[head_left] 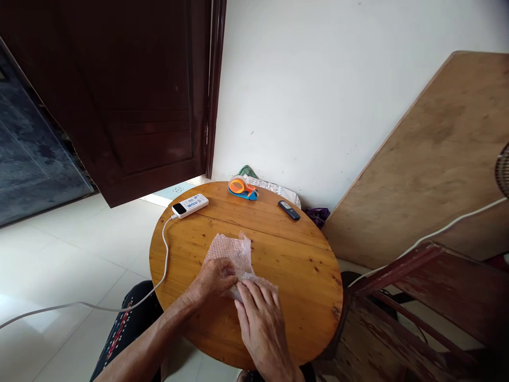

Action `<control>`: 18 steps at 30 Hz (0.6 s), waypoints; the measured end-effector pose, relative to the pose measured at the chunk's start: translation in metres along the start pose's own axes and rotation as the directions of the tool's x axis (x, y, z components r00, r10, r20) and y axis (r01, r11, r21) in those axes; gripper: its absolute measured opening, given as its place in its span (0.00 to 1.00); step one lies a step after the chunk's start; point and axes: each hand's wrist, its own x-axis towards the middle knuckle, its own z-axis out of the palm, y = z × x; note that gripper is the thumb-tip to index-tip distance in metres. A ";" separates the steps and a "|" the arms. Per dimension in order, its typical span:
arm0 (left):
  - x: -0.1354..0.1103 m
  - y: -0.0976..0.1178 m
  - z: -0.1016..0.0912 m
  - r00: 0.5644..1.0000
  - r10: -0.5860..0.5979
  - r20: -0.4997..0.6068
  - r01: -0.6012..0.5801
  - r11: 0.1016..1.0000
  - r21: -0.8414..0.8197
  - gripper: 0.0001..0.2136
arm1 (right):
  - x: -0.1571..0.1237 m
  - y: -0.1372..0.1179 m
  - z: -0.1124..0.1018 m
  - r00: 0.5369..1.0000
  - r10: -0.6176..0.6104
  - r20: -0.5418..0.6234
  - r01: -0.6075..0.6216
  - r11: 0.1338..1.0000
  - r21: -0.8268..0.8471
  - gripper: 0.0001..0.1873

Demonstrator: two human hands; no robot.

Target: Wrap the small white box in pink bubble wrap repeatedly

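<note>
A sheet of pinkish clear bubble wrap (230, 250) lies crumpled near the front of the round wooden table. My left hand (214, 278) pinches its near edge between thumb and fingers. Close beside it, my right hand (260, 313) has its fingers bent over the wrap's right part, fingertips gripping the plastic near the left thumb. The two hands almost touch. Whether anything lies inside the wrap under my fingers is hidden.
The table (296, 260) also bears an orange and blue tape dispenser (242, 188), a dark remote-like handset (289, 210) and a white power bank (191, 206) with a white cable (166, 249) trailing left. A wooden chair (413, 302) stands to the right.
</note>
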 end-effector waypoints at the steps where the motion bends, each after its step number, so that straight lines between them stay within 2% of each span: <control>1: 0.000 0.000 0.000 1.000 0.007 -0.003 -0.007 1.000 0.015 0.04 | 0.001 0.000 0.004 1.000 0.009 0.023 -0.009 1.000 0.000 0.15; 6: 0.000 0.001 0.000 0.999 0.030 -0.017 -0.030 0.999 0.033 0.03 | 0.006 0.007 0.008 0.995 0.041 0.090 -0.039 0.999 -0.027 0.14; 11: 0.000 -0.001 0.001 0.999 0.030 -0.028 -0.030 0.999 0.028 0.04 | 0.008 0.013 -0.001 0.986 0.038 0.164 -0.037 0.999 -0.011 0.13; 15: 0.002 -0.002 0.002 0.999 0.034 -0.012 -0.034 0.999 0.022 0.04 | 0.017 0.014 -0.010 0.984 0.035 0.175 -0.034 0.999 -0.011 0.16; 18: 0.002 -0.003 0.001 0.999 0.039 -0.015 -0.039 0.999 0.008 0.08 | 0.032 0.011 -0.015 0.975 -0.027 0.220 0.021 0.999 0.029 0.19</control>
